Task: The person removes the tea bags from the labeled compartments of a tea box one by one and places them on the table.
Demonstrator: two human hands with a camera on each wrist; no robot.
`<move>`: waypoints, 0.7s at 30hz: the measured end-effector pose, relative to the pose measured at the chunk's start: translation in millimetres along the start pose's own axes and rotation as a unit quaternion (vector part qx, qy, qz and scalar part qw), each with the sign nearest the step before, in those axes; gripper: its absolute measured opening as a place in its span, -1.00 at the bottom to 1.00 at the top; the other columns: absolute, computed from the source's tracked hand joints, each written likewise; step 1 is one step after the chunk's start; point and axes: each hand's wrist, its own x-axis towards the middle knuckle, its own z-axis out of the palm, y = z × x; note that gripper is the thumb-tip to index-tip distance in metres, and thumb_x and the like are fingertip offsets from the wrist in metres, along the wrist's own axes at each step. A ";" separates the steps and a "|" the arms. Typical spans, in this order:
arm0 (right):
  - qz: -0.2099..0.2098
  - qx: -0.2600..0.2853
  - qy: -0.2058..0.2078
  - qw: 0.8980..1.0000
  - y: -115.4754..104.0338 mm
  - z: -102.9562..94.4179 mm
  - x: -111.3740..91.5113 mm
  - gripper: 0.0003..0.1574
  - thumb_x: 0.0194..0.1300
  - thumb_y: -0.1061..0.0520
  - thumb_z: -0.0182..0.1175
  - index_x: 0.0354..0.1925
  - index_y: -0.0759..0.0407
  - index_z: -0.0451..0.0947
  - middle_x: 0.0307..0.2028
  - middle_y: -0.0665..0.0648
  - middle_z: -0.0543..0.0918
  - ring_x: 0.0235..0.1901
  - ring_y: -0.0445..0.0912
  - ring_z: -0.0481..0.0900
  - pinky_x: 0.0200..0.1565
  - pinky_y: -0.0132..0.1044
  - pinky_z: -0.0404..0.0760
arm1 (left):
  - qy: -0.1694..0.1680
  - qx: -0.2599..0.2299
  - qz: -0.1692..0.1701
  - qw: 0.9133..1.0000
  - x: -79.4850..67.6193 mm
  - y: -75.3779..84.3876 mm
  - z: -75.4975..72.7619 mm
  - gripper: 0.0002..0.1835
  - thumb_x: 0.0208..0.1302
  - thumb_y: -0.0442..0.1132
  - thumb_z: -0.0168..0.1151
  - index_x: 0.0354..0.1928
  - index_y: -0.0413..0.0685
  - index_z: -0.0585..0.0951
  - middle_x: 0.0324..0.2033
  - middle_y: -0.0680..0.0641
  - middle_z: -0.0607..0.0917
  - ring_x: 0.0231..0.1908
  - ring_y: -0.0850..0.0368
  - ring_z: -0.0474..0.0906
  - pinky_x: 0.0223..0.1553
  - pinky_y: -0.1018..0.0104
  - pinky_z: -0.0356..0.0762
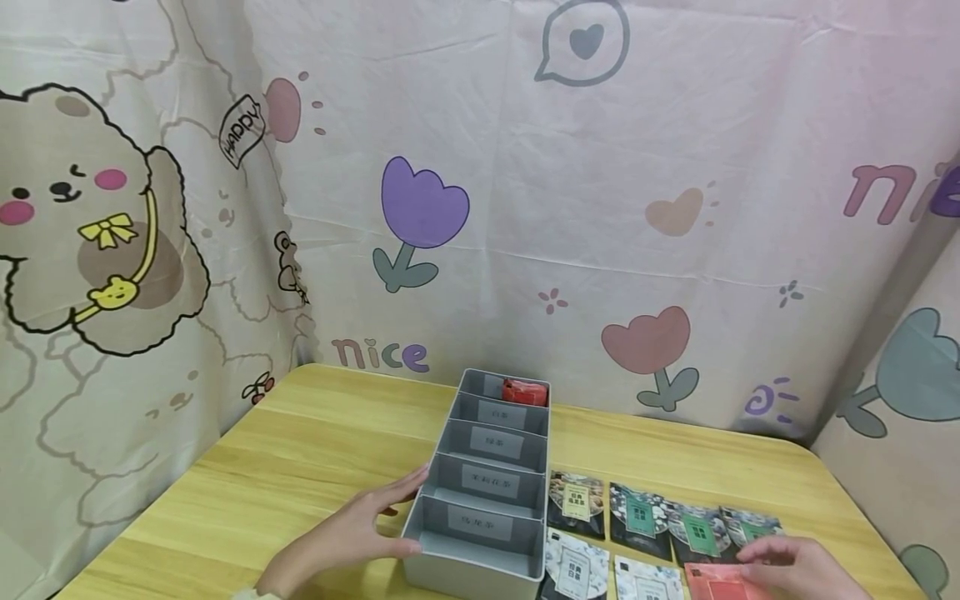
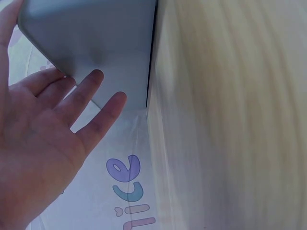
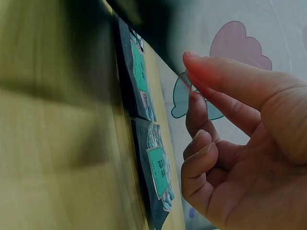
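A grey five-part divider box [image 1: 468, 571] with labelled compartments stands on the table. My left hand [image 1: 367, 521] lies along its left side, thumb at the front corner. In the left wrist view, the spread fingers of that hand [image 2: 53, 120] rest against the box wall [image 2: 115, 38]. My right hand [image 1: 802, 571] pinches the edge of a red tea sachet [image 1: 723, 583] at the lower right. Thumb and fingers of that hand [image 3: 240, 115] meet at the edge of the dark, blurred sachet [image 3: 144, 24] in the right wrist view. A red sachet [image 1: 525, 392] sits in the box's rearmost compartment.
Right of the box lie a yellow-labelled sachet [image 1: 576, 504], several green-labelled ones [image 1: 640, 518] and white ones [image 1: 576, 568], laid in rows on the wooden table [image 1: 315, 433]. A printed curtain [image 1: 517, 208] hangs behind the table and at both sides.
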 end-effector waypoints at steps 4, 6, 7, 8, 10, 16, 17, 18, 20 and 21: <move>-0.010 -0.008 0.005 1.000 0.0 0.8 0.1 -0.74 0.17 0.11 0.36 -0.23 0.28 0.66 -0.25 0.16 0.67 -0.24 -0.01 0.48 -0.15 0.00 0.50 | -0.002 -0.001 -0.002 1.000 0.3 0.3 -0.5 -0.08 0.17 0.09 0.35 0.48 -0.03 0.17 0.41 -0.20 0.22 0.15 -0.26 0.43 0.03 -0.20 0.46; -0.014 -0.009 0.005 1.000 0.1 1.1 -0.1 -0.74 0.18 0.11 0.36 -0.23 0.28 0.66 -0.24 0.16 0.66 -0.24 0.00 0.48 -0.15 0.00 0.50 | -0.001 0.000 -0.001 1.000 0.2 0.1 -0.6 -0.08 0.17 0.09 0.35 0.48 -0.04 0.17 0.41 -0.20 0.22 0.16 -0.27 0.42 0.04 -0.23 0.44; -0.013 -0.008 0.004 1.000 0.0 1.0 -0.2 -0.74 0.18 0.11 0.35 -0.23 0.28 0.66 -0.24 0.16 0.66 -0.23 0.00 0.48 -0.15 0.01 0.51 | 0.000 -0.001 0.000 1.000 0.2 -0.1 -0.4 -0.09 0.17 0.08 0.35 0.48 -0.04 0.17 0.41 -0.20 0.22 0.16 -0.28 0.41 0.05 -0.25 0.43; -0.014 -0.008 0.003 1.000 0.2 0.9 -0.3 -0.74 0.19 0.11 0.35 -0.23 0.28 0.66 -0.24 0.16 0.66 -0.24 0.01 0.48 -0.16 0.01 0.51 | 0.001 -0.001 0.001 1.000 0.1 -0.2 -0.1 -0.09 0.17 0.08 0.35 0.48 -0.04 0.17 0.40 -0.20 0.23 0.17 -0.29 0.40 0.05 -0.28 0.41; -0.013 -0.011 0.005 1.000 0.3 1.0 0.1 -0.74 0.19 0.10 0.34 -0.23 0.28 0.66 -0.24 0.16 0.66 -0.24 0.00 0.48 -0.16 0.02 0.52 | 0.003 0.000 0.002 1.000 0.1 -0.5 0.2 -0.08 0.16 0.09 0.36 0.48 -0.03 0.18 0.40 -0.20 0.23 0.19 -0.32 0.38 0.06 -0.34 0.37; -0.008 -0.025 0.011 1.000 -1.8 1.6 3.0 -0.52 0.17 -0.02 0.37 -0.07 0.30 0.66 -0.15 0.26 0.68 -0.18 0.01 0.53 -0.13 0.08 0.53 | 0.006 0.000 0.007 1.000 0.0 -0.8 0.4 -0.08 0.16 0.09 0.36 0.48 -0.03 0.18 0.40 -0.20 0.24 0.22 -0.35 0.32 0.06 -0.37 0.33; -0.006 -0.025 0.011 1.000 -3.4 2.0 2.7 -0.47 0.17 -0.05 0.37 -0.03 0.31 0.65 -0.12 0.28 0.67 -0.17 0.02 0.53 -0.13 0.09 0.53 | 0.007 0.000 0.008 1.000 0.0 -0.9 0.3 -0.08 0.16 0.09 0.36 0.48 -0.04 0.18 0.40 -0.20 0.24 0.23 -0.35 0.31 0.06 -0.38 0.33; -0.005 -0.023 0.010 1.000 -4.9 2.3 2.2 -0.43 0.17 -0.06 0.36 -0.01 0.33 0.63 -0.10 0.30 0.67 -0.16 0.03 0.53 -0.13 0.09 0.53 | 0.006 0.000 0.010 1.000 0.0 -1.0 0.2 -0.08 0.16 0.09 0.36 0.48 -0.04 0.18 0.40 -0.20 0.24 0.23 -0.36 0.30 0.06 -0.38 0.33; -0.008 -0.028 0.013 1.000 -8.6 3.4 0.8 -0.39 0.19 -0.08 0.34 0.02 0.36 0.61 -0.09 0.30 0.67 -0.16 0.04 0.52 -0.12 0.09 0.54 | 0.007 0.001 0.013 1.000 0.0 -1.3 0.1 -0.08 0.16 0.08 0.36 0.48 -0.05 0.18 0.39 -0.22 0.23 0.24 -0.38 0.28 0.06 -0.39 0.31; -0.011 -0.030 0.014 0.999 -10.8 4.0 -0.2 -0.38 0.20 -0.09 0.33 0.03 0.37 0.60 -0.10 0.30 0.67 -0.16 0.04 0.52 -0.12 0.09 0.54 | 0.007 0.001 0.015 1.000 0.3 -1.6 0.0 -0.09 0.16 0.07 0.36 0.48 -0.06 0.18 0.39 -0.23 0.23 0.24 -0.38 0.29 0.06 -0.39 0.32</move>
